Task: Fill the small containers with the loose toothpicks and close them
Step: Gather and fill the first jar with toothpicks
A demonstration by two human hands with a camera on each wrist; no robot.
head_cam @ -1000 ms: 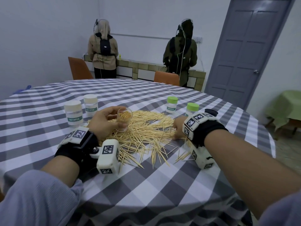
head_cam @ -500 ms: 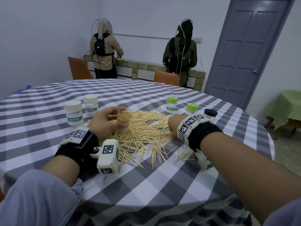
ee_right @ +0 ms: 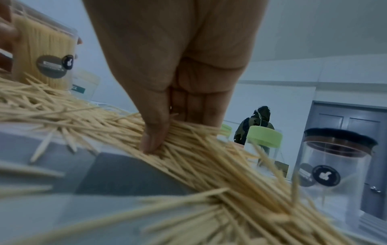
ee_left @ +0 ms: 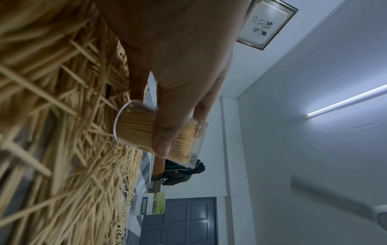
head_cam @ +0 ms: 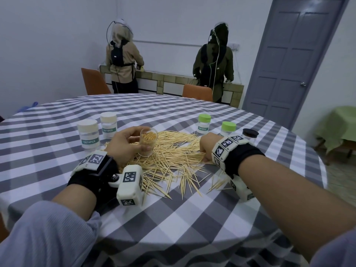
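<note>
Change: right hand point(head_cam: 207, 146) has slid left across the bench point(head_cam: 192, 218) into the toothpicks point(head_cam: 169, 153).
Right grip: pinching a bunch.
Left grip: left hand point(head_cam: 123, 145) still clasps the open container point(head_cam: 147, 141).
Meaning: another load comes next.

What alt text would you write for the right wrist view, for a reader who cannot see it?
The right hand pinches a bundle of loose toothpicks from the pile on the checked tablecloth. To the right stand a clear black-lidded jar and a green-lidded container; at upper left, a toothpick-filled container.

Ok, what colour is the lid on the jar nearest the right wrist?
Black, on a clear jar; the right wrist view shows it best.
</note>
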